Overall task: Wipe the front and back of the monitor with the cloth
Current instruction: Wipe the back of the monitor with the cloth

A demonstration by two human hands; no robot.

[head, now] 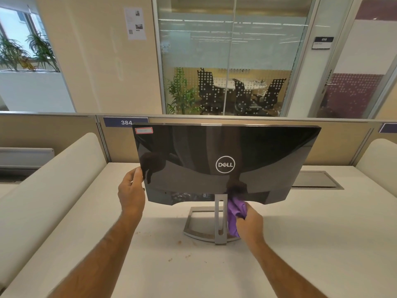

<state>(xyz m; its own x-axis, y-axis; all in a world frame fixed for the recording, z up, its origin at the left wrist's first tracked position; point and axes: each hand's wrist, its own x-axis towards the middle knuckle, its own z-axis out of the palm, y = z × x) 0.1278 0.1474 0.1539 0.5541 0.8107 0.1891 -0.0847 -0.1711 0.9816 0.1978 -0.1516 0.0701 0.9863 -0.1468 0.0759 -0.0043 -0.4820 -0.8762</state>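
The monitor (268,160) stands on the desk with its glossy black back toward me, a round white logo at its middle. Its silver stand (220,214) rises from an open rectangular base. My left hand (131,192) grips the monitor's left edge, thumb on the back panel. My right hand (250,222) holds a bunched purple cloth (235,211) against the lower edge of the back, just right of the stand's neck. The screen side faces away and is hidden.
The white desk (300,244) has small brown specks near the stand's base. Cream padded dividers (53,190) flank it left and right. A grey cable hatch (315,179) lies at the back right. A partition with a "384" label (125,122) runs behind.
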